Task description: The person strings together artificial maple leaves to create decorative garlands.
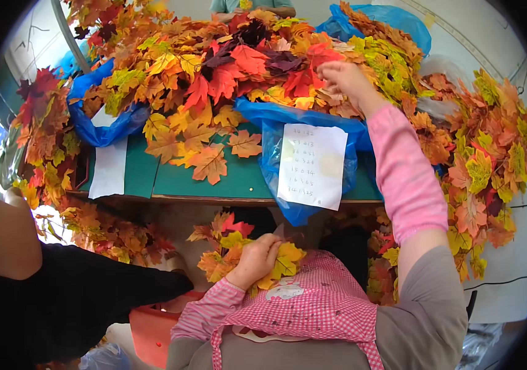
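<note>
My left hand is closed around a bunch of artificial maple leaves in yellow, orange and red, low over my lap. Its thumb and fingers press together at the stems. My right hand is raised above the far heap of leaves, its fingers loosely bent and apart, nothing visible in them. Just beside its fingertips lie red leaves. The heap spreads across the green table in orange, yellow, red and dark purple.
A handwritten white sheet lies over a blue plastic bag at the table's front edge. Leaf garlands hang at the right. Another person's bare arm is at the left; someone else is across the table. A red stool stands lower left.
</note>
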A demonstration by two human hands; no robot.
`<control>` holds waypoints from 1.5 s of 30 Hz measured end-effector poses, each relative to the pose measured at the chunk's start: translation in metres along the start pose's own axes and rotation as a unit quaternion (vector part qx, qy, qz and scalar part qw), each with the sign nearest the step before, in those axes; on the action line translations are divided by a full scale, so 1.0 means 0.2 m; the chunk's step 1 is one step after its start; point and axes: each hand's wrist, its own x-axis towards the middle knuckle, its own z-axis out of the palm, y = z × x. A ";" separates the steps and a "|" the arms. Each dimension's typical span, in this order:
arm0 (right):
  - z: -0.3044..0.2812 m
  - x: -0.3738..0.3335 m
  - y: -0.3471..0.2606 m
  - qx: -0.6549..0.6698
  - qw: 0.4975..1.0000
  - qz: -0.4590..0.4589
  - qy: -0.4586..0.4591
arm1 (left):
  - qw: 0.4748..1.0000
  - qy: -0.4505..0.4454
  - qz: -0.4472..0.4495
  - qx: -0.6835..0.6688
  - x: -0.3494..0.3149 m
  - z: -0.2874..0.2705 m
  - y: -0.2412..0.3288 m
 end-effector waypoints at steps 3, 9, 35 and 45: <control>-0.04 0.41 0.18 0.057 0.993 0.084 0.051 | 0.999 0.003 -0.036 -0.018 -0.03 0.01 -0.11; 0.31 0.48 0.01 -0.030 0.991 0.077 -0.101 | 0.998 0.018 -0.054 -0.013 -0.06 0.00 -0.16; -0.21 0.11 0.02 0.293 0.947 -0.020 0.129 | 0.998 0.019 -0.046 -0.029 -0.04 0.04 -0.17; -0.31 -0.08 0.22 -0.496 0.850 -0.082 0.156 | 0.998 0.001 -0.054 -0.038 -0.01 0.04 -0.15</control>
